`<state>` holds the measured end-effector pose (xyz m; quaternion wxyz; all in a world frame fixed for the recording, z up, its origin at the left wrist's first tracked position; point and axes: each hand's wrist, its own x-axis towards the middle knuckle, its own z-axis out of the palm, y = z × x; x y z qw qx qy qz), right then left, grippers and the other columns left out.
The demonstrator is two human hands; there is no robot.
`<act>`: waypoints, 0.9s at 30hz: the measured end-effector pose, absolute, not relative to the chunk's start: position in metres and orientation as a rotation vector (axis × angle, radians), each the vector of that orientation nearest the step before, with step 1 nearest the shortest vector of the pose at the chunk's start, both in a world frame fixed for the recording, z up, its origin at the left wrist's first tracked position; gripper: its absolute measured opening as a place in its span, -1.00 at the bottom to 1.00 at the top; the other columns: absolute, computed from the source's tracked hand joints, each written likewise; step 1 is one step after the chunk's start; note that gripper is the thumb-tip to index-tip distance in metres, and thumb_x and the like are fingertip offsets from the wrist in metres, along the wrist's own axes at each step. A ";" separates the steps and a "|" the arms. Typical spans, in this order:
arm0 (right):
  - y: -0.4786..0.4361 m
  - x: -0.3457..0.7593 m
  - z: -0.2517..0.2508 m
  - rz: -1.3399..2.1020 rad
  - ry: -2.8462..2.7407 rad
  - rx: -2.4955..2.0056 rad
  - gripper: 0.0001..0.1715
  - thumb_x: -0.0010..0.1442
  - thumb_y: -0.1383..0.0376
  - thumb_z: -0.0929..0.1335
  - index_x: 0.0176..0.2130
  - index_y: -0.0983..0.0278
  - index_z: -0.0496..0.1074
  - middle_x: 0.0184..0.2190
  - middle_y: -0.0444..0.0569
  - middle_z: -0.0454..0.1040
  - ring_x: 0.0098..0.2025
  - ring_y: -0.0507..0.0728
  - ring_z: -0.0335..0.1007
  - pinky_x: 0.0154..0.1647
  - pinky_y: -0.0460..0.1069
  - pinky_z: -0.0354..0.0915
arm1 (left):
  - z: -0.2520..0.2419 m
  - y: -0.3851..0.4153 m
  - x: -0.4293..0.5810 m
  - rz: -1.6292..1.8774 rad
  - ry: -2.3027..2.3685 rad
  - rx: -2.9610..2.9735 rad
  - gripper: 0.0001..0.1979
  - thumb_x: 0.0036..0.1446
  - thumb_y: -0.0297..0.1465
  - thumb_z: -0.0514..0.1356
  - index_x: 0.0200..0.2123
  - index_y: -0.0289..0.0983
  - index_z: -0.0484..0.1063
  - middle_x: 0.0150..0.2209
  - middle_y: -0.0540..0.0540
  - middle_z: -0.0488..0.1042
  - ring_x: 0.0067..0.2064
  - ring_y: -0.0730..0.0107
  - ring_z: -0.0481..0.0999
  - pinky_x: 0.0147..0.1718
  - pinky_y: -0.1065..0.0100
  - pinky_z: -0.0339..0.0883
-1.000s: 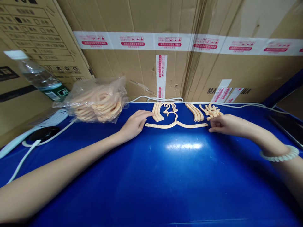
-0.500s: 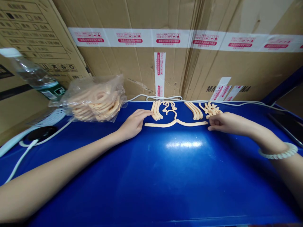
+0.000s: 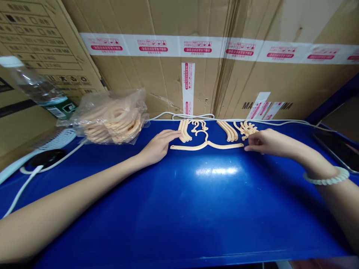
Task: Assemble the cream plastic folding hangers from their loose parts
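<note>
A cream plastic clothes hanger [image 3: 193, 148], made of two curved arms meeting at a hook, lies flat on the blue table. My left hand [image 3: 157, 147] has its fingers stretched out, their tips touching a stack of loose hanger arms [image 3: 185, 131]. By the hanger's right end is my right hand [image 3: 263, 142], its fingers curled and thumb low; whatever they hold is hidden. Behind that hand lies a tangled pile of hanger hooks [image 3: 246, 129]. Between the hands are more hanger arms [image 3: 228, 131] and a few loose hooks [image 3: 199, 124].
A clear plastic bag [image 3: 112, 119] of cream parts lies at left, near a water bottle [image 3: 42, 89], a pale hairbrush [image 3: 56, 144] and a black disc [image 3: 46, 158] with a white cable. Cardboard boxes [image 3: 157, 78] stand behind. A dark phone-like device [image 3: 336, 149] is at right.
The view has shifted slightly. My right hand has turned a little, its fingers more curled beside the hanger's end. My left hand stays at the stack of arms.
</note>
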<state>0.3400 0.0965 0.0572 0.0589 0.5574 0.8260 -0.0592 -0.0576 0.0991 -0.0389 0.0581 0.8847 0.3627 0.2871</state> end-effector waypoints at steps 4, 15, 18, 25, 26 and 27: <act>0.092 0.326 0.058 -0.128 2.903 1.755 -0.73 0.22 0.10 0.32 -0.38 0.24 0.43 -0.44 -0.02 0.55 -0.41 0.12 0.44 -0.37 -0.03 0.23 | -0.040 0.100 -0.057 0.882 1.088 2.687 -0.40 0.13 -0.71 -0.07 0.20 -0.28 0.36 0.22 -0.19 0.42 0.28 0.22 0.32 0.27 -0.07 0.21; 0.120 0.228 0.047 -0.122 3.169 1.368 -0.79 0.23 0.35 0.36 -0.15 0.28 0.57 -0.20 0.08 0.63 -0.14 0.19 0.53 -0.07 0.04 0.35 | -0.043 0.104 -0.054 0.970 1.014 2.702 -0.36 0.10 -0.72 -0.05 0.19 -0.21 0.39 0.17 -0.15 0.48 0.22 0.20 0.40 0.21 -0.08 0.29; 0.138 0.206 0.042 -0.104 3.143 1.365 -0.82 0.19 0.36 0.41 -0.17 0.26 0.59 -0.21 0.07 0.63 -0.16 0.19 0.53 -0.11 0.02 0.34 | -0.042 0.103 -0.053 0.960 1.045 2.703 -0.38 0.11 -0.71 -0.05 0.17 -0.20 0.41 0.14 -0.14 0.50 0.20 0.19 0.40 0.22 -0.06 0.28; 0.162 0.179 0.034 -0.183 3.100 1.330 -0.84 0.07 0.50 0.42 -0.36 0.31 0.61 -0.30 0.09 0.64 -0.22 0.21 0.53 -0.18 0.01 0.30 | -0.040 0.104 -0.052 1.003 1.066 2.668 -0.52 0.19 -0.64 -0.02 0.06 -0.20 0.49 0.06 -0.16 0.52 0.13 0.16 0.42 0.17 -0.05 0.31; 0.164 0.178 0.034 -0.216 3.095 1.340 -0.84 0.05 0.52 0.42 -0.39 0.31 0.60 -0.34 0.07 0.63 -0.26 0.19 0.52 -0.20 0.00 0.30 | -0.040 0.104 -0.052 0.992 1.073 2.657 -0.53 0.19 -0.64 -0.01 0.04 -0.19 0.50 0.06 -0.16 0.51 0.12 0.16 0.42 0.16 -0.05 0.31; 0.165 0.177 0.034 -0.253 3.095 1.356 -0.83 0.04 0.53 0.41 -0.41 0.31 0.59 -0.38 0.04 0.62 -0.30 0.16 0.51 -0.23 -0.01 0.30 | -0.039 0.105 -0.052 0.981 1.080 2.647 -0.54 0.19 -0.63 0.00 0.03 -0.18 0.51 0.06 -0.16 0.50 0.10 0.15 0.43 0.16 -0.06 0.30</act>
